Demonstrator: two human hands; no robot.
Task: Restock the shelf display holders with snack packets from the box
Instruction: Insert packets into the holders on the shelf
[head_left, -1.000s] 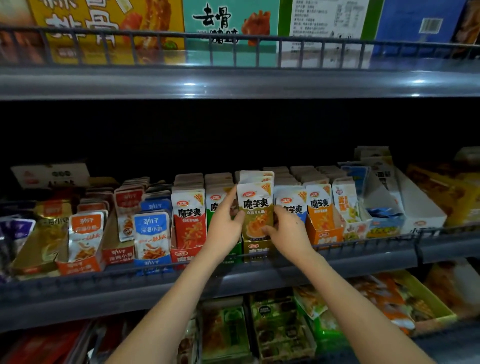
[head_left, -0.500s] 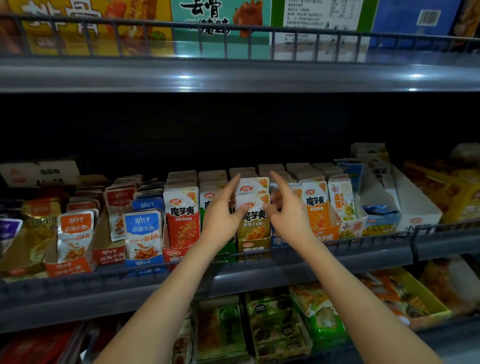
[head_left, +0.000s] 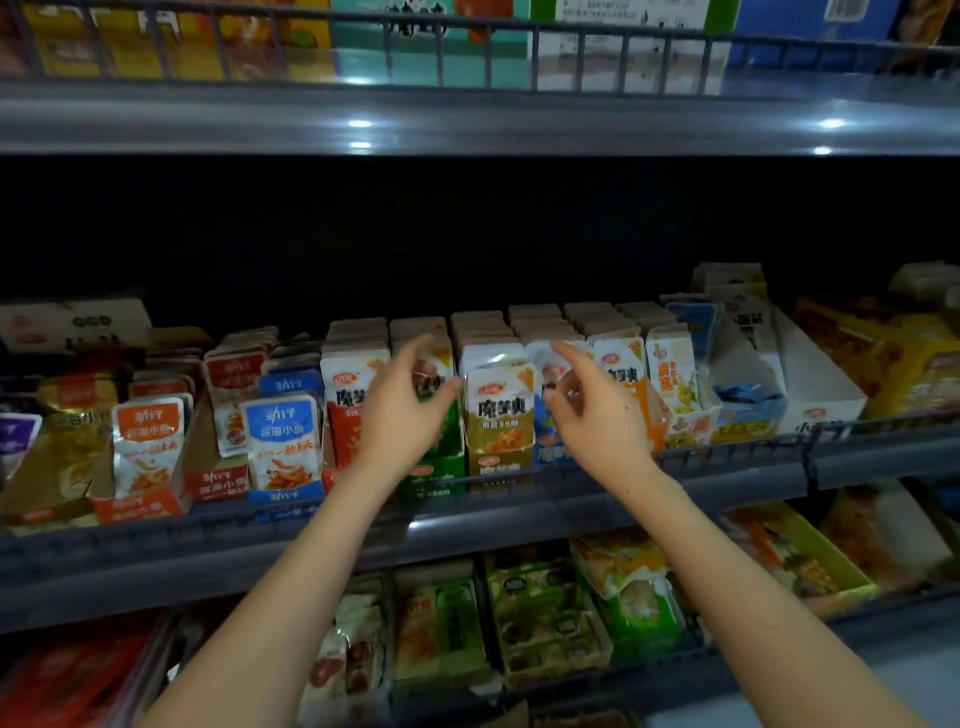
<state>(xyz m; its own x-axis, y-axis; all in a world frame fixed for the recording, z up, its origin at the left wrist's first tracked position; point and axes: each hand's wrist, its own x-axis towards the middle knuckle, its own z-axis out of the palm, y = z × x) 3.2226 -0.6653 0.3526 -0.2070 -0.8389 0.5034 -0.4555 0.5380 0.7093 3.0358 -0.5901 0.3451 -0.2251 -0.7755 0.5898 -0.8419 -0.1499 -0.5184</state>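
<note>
Left hand (head_left: 410, 415) and right hand (head_left: 595, 421) flank the olive snack packet (head_left: 501, 415), fingers loose and spread, gripping nothing. Packet's upright at the front of its display holder (head_left: 498, 466) on the middle shelf (head_left: 727, 493), row of packets (head_left: 480, 332) lined up behind it.

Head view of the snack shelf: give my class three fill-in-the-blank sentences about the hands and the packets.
1. The brown-gold packet stands between the person's two ___.
2. The left hand and the right hand both hold ___.
3. The front packet just left of the red packet is coloured ___.
Missing words: hands; nothing; blue.
</note>
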